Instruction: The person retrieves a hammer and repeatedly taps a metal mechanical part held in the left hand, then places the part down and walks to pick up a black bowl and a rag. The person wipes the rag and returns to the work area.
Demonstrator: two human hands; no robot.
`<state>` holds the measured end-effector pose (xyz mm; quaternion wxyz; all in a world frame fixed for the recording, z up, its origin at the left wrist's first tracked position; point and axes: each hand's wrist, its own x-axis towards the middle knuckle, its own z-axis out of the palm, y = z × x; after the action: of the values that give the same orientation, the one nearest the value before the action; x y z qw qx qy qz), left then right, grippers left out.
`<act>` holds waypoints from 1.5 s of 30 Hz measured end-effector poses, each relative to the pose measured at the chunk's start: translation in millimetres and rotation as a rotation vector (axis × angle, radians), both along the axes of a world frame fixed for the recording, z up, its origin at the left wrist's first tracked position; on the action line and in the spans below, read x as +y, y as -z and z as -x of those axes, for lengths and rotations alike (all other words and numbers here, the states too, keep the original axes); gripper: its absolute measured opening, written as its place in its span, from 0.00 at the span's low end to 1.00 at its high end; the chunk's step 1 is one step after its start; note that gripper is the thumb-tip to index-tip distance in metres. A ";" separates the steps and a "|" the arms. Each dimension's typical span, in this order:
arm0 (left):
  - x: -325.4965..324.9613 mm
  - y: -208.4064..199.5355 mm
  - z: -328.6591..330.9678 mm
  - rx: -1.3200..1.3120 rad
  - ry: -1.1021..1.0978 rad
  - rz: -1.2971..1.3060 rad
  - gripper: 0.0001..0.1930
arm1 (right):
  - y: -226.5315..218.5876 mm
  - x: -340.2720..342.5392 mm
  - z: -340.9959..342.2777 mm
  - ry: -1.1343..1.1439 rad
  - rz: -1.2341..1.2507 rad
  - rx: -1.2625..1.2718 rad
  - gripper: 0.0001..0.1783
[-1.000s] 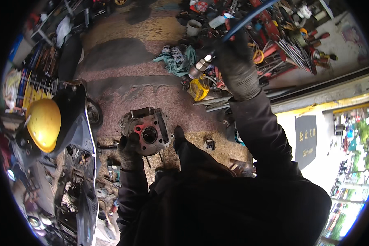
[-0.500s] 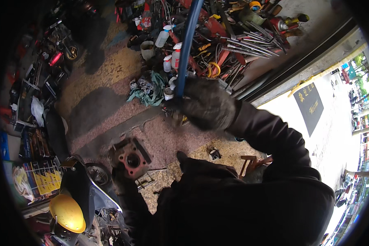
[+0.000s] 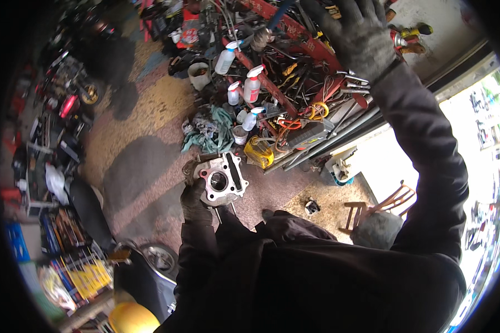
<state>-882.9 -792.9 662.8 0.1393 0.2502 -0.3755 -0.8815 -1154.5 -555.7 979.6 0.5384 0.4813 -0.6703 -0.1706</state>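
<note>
My left hand (image 3: 194, 201), in a dark work glove, is closed around the left side of a metal engine cylinder block (image 3: 228, 187). A silvery machined face with a round bore and bolt holes is turned up. My right hand (image 3: 364, 50), in a grey, dirty glove, is stretched out over the heaped tools at the top right. Its fingers are spread, and no thing shows in them. To its left, a blue hose (image 3: 284, 12) ends near a metal fitting (image 3: 261, 38) above the tools. Whether the two are joined is hard to tell.
Spray bottles (image 3: 252, 84) and a teal rag (image 3: 219, 126) lie beyond the block. A yellow container (image 3: 259, 152) stands beside a grey case (image 3: 311, 135). A wooden chair (image 3: 391, 201) is at right; a scooter (image 3: 139, 283) and yellow helmet (image 3: 132, 318) are at lower left.
My right hand has let go of the blue hose and moved up and right over the tools. The cylinder block has moved up and right in my left hand, its silvery face now showing instead of a reddish one.
</note>
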 end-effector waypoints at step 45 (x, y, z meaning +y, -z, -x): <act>80.9 -36.7 523.6 0.521 1.296 1.777 0.25 | 124.2 -6.0 -141.4 1.522 0.179 -1.070 0.07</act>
<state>-1406.5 -712.0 699.6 -0.1413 -0.3709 -0.8877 -0.2334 -1013.1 -561.6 855.4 -0.0635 -0.1160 -0.9745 -0.1810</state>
